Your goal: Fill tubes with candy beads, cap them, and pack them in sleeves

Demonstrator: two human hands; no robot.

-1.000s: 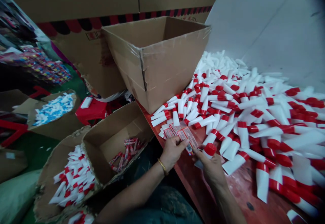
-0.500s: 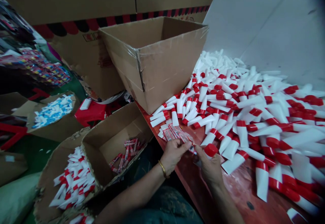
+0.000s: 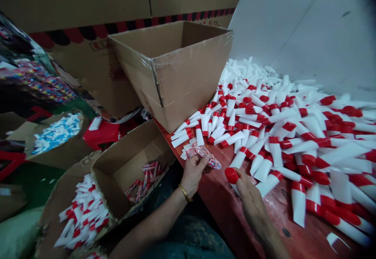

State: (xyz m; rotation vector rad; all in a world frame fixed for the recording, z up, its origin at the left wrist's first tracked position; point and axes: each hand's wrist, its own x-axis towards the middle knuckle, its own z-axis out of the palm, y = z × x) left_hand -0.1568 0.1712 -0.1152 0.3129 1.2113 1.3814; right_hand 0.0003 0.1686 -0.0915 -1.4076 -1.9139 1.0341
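Observation:
My left hand (image 3: 192,174), with a gold bracelet at the wrist, pinches the near edge of some printed red-and-white wrappers (image 3: 212,162) at the table's left edge. In my right hand (image 3: 248,190) is a white tube with a red cap (image 3: 232,175); the cap points up and left, and the fingers hide much of the tube. The two hands are apart. Beyond and right of them lies a large pile of white tubes with red caps (image 3: 274,153) on the red table (image 3: 284,216).
A tall cardboard box (image 3: 190,78) stands behind the hands. Lower left, an open carton (image 3: 117,184) holds red printed packets, beside a carton part full of red-capped tubes (image 3: 85,212). Farther left are blue-and-white tubes (image 3: 58,131) and a red stool (image 3: 102,133).
My hands have moved apart. The red-capped tube has come away from the wrappers in my right hand, while my left hand still holds the wrappers. The view has shifted slightly.

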